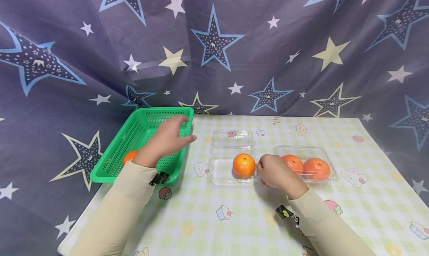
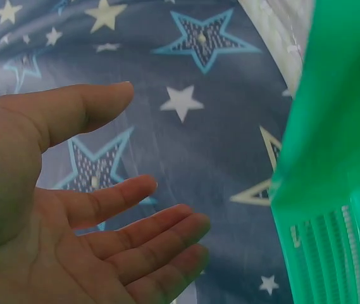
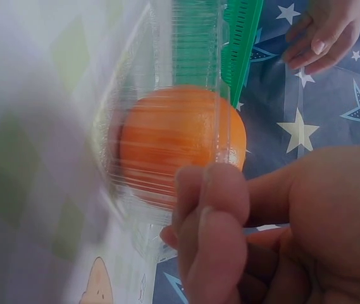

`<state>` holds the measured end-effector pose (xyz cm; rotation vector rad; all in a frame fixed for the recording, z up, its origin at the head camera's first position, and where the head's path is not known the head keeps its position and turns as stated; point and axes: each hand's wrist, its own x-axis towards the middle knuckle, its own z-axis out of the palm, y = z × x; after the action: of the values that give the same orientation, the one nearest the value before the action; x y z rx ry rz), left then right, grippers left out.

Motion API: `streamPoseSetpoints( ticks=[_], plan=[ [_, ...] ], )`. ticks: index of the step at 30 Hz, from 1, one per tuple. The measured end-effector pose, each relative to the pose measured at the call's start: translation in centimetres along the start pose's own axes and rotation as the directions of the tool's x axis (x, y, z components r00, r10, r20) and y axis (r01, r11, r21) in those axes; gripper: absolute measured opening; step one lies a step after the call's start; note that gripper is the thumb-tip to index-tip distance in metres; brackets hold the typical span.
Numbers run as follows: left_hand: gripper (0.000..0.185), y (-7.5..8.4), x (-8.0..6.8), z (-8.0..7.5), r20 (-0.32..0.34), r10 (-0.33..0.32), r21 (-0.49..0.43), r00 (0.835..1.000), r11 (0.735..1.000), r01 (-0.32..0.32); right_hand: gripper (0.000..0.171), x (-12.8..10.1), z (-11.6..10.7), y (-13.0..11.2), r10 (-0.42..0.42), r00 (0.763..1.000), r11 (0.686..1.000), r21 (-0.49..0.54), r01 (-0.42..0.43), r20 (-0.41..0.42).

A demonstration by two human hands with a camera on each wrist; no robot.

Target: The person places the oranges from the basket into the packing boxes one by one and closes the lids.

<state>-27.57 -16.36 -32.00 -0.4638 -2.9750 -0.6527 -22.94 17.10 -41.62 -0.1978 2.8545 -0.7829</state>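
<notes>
A clear plastic clamshell box (image 1: 220, 171) lies open on the table, its lid (image 1: 233, 140) folded back. One orange (image 1: 244, 165) sits in the right part of its base. My right hand (image 1: 276, 172) pinches the box's right-hand rim between thumb and fingers, close beside the orange (image 3: 173, 142). My left hand (image 1: 170, 136) hovers over the green basket (image 1: 164, 110), thumb and fingers spread apart and holding nothing. Inside the basket is an orange fruit (image 1: 129, 156), partly hidden by my left forearm; what else lies behind that arm cannot be seen.
Right of my right hand stands a second clear box (image 1: 303, 148) with two oranges (image 1: 316, 169), one partly covered by the hand. A checked, cartoon-printed cloth (image 1: 187, 207) covers the table. Behind it hangs a dark star-patterned curtain (image 1: 248, 73).
</notes>
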Motion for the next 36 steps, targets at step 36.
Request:
streamPoseSetpoints(
  ticks=[36],
  plan=[
    [0.078, -7.5, 0.4, -6.4, 0.053, -0.206, 0.054, 0.977, 0.978, 0.204, 0.025, 0.0, -0.1, 0.0, -0.011, 1.000, 1.000, -0.001, 0.011, -0.004]
  ],
)
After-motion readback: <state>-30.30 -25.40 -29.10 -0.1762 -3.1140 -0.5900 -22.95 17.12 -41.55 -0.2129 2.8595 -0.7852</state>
